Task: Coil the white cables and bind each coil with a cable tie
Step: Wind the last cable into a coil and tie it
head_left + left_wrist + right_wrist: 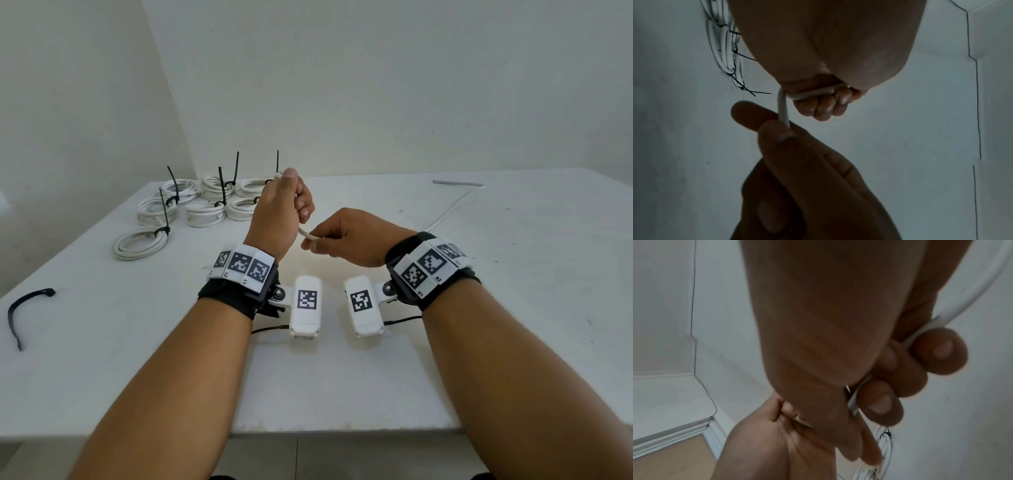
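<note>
A loose white cable (448,212) runs from the table's far right toward my hands. My left hand (286,202) is raised above the table and grips the cable's end in a fist; the cable (812,94) crosses under its curled fingers. My right hand (337,236) sits just below and right of it and pinches the same cable (306,234) between thumb and fingers, which also shows in the right wrist view where the cable (970,293) curves away. A spare black cable tie (24,310) lies at the table's left edge.
Several coiled white cables (191,209) bound with black ties lie at the table's far left. A thin grey rod (457,183) lies at the far right. The white table (342,377) has its front edge close to my forearms; a white wall stands behind.
</note>
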